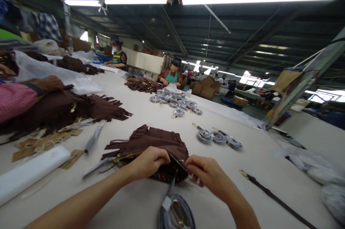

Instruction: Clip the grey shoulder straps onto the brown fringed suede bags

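A dark brown fringed bag (159, 138) lies in front of me on the white table, its gold zipper undone and its mouth facing me. My left hand (151, 162) has its fingers curled over the zipper edge at the mouth. At the bag's right end, my right hand (206, 173) pinches the edge near the corner; its fingertips are partly hidden. Just below the mouth rests a coiled strap (188, 211) in grey wrapping with a gold clasp, and its upper end reaches up to the opening. A wrapped tassel-like strip (97, 168) lies by the bag's left end.
Three wrapped strap coils (219, 137) lie beyond on the right, and a pile of more coils (176, 98) farther back. A loose brown strap (269, 195) is at right. Left are brown tags (51, 141), a white block (32, 171) and a co-worker's hand (51, 83) on fringed bags.
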### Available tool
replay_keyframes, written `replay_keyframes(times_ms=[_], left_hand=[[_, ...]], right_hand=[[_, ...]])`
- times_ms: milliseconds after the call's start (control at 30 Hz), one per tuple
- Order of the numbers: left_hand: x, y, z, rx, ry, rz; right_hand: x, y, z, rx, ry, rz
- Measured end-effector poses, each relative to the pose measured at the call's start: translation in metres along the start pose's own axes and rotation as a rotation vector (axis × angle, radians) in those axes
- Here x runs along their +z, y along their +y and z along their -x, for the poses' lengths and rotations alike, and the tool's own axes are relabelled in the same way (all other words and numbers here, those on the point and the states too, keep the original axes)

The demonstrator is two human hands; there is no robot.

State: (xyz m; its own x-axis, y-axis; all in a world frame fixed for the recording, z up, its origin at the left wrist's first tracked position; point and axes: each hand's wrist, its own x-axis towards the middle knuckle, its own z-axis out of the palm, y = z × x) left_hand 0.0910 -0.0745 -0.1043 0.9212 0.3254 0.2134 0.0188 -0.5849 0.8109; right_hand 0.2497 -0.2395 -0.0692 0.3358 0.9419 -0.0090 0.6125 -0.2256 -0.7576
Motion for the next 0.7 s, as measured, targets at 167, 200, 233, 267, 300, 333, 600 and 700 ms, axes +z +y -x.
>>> replay_keyframes(times_ms=[167,200,233,267,300,333,600,700], left_hand=[[-0.027,0.006,0.038,0.199,-0.069,-0.551],[-0.031,0.001,0.043,0.181,-0.026,-0.659],[-0.034,-0.005,0.047,0.142,-0.003,-0.750],[-0.036,-0.013,0.048,0.095,-0.010,-0.822],[-0.037,-0.021,0.048,0.048,-0.032,-0.874],[-0.038,-0.028,0.046,0.009,-0.050,-0.906],[-0.050,-0.009,0.018,-0.072,0.163,-0.672],[-0.054,0.000,0.017,-0.036,0.165,-0.573]], right_hand=[[0.036,0.009,0.031,0.059,-0.175,0.295],[0.043,0.013,0.035,0.068,-0.188,0.351],[0.049,0.016,0.038,0.071,-0.209,0.392],[0.053,0.017,0.039,0.078,-0.221,0.418],[0.055,0.018,0.040,0.093,-0.225,0.436],[0.055,0.017,0.040,0.120,-0.221,0.451],[0.072,0.005,0.034,0.156,-0.170,0.619],[0.079,0.005,0.035,0.156,-0.124,0.450]])
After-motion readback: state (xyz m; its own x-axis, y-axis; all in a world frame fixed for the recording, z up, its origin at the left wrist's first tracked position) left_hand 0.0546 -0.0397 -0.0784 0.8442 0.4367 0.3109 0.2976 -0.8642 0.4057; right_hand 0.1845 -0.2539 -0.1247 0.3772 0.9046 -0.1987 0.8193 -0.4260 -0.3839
